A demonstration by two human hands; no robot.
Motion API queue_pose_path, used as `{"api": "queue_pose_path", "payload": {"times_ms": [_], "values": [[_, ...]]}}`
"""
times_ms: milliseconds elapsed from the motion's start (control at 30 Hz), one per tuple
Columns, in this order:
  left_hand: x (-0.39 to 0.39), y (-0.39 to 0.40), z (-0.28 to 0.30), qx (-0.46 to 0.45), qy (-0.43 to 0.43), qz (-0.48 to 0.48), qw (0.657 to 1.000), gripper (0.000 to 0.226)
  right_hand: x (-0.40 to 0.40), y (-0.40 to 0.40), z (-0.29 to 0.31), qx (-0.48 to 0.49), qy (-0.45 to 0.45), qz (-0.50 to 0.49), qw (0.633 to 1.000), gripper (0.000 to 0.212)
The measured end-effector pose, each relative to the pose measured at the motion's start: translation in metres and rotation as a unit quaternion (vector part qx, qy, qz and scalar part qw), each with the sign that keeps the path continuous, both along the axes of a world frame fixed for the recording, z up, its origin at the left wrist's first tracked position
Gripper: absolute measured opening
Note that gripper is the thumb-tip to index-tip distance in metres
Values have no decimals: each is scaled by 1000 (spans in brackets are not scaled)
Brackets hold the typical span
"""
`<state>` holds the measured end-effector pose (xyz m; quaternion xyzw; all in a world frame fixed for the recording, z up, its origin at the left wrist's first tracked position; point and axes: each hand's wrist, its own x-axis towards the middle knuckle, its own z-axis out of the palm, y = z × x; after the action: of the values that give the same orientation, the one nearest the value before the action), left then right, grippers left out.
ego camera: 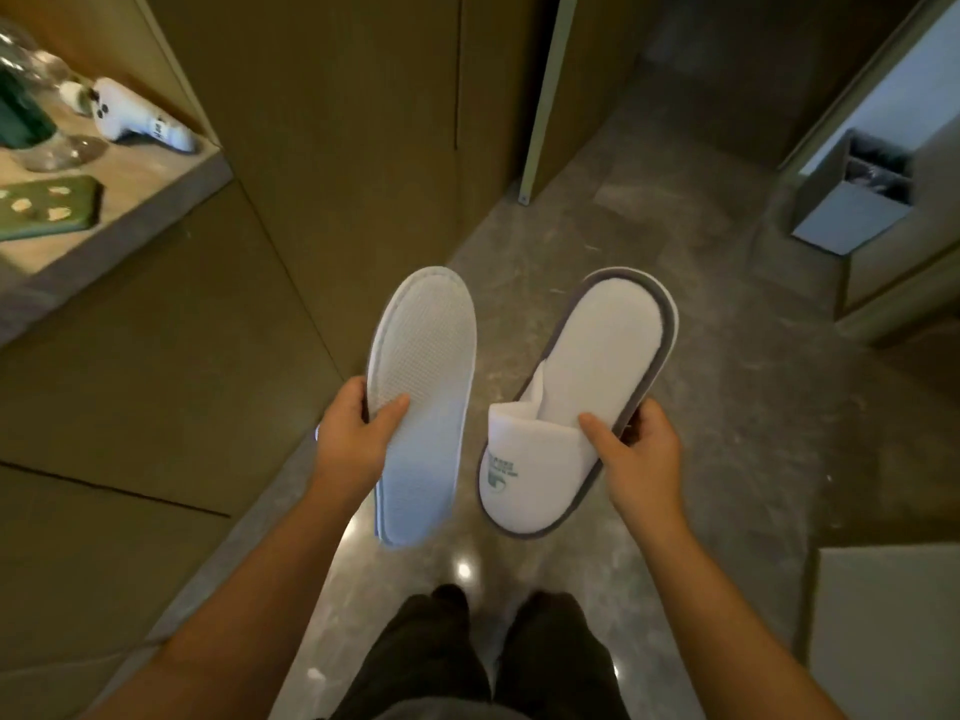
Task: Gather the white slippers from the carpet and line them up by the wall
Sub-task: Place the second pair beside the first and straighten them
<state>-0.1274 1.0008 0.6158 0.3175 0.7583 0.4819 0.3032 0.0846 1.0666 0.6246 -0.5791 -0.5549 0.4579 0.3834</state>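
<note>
I hold one white slipper in each hand above a glossy grey stone floor [701, 387]. My left hand [353, 433] grips the left slipper [423, 387] by its edge, its textured white sole turned up toward me. My right hand [636, 449] grips the right slipper [576, 407] at its side, upright, showing the fluffy insole, a grey rim and a green logo on the toe cover. Both toes point toward me. The brown panelled wall [311, 200] runs along the left. No carpet is in view.
A wooden shelf [130, 210] at upper left carries a white handheld device, glassware and a green tray. A grey bin [852, 200] stands at upper right by a doorway. A pale door edge [540, 96] is ahead. My legs in dark trousers [488, 657] are below.
</note>
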Motion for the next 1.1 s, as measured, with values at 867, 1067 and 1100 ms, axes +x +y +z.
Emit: {"api": "queue_pose_path", "payload": {"times_ms": [867,1067,1100], "values": [[-106,383,-322,-180,-15,332,926,25,-158,495,-348,-169,-116,223,953,22],[-126,408,-481,-145,-44,341,928,14,-177,508,-507,-141,-150,225,953,16],[-126,411,-508,-135,-47,347,927,13,-180,511,-532,-136,-145,219,955,13]]}}
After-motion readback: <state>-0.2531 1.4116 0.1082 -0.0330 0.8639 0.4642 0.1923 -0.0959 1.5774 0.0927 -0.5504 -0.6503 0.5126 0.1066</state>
